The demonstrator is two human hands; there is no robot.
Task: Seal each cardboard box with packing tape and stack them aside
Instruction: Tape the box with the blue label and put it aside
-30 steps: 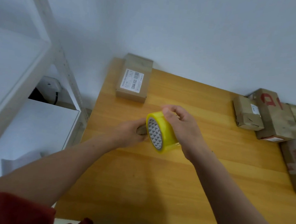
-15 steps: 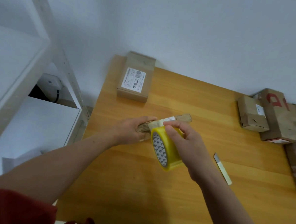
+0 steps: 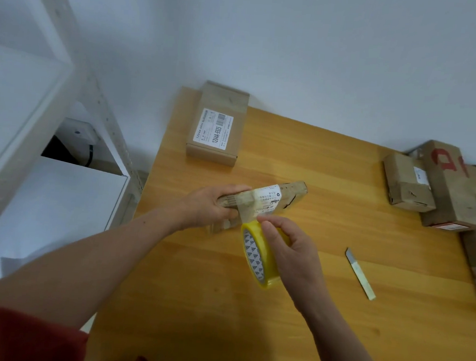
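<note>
Still at the table's [image 3: 248,336] right edge sits the pile of boxes [image 3: 450,192], and at its far left corner the labelled box [image 3: 217,122], all closed, contents unseen. Above the table's middle the left hand [image 3: 207,206] grips a small box [image 3: 286,192], uncovered now that the roll [image 3: 254,257], clasped in the right hand's [image 3: 296,255] curled fingers, has dropped nearer, tape [image 3: 247,209] stretched between them. A blade [image 3: 360,273] has come into view right of middle.

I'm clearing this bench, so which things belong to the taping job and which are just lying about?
Job: slim box in left hand, yellow tape roll in right hand, labelled box, box pile at right.
Lying about: loose blade, white shelving.
</note>
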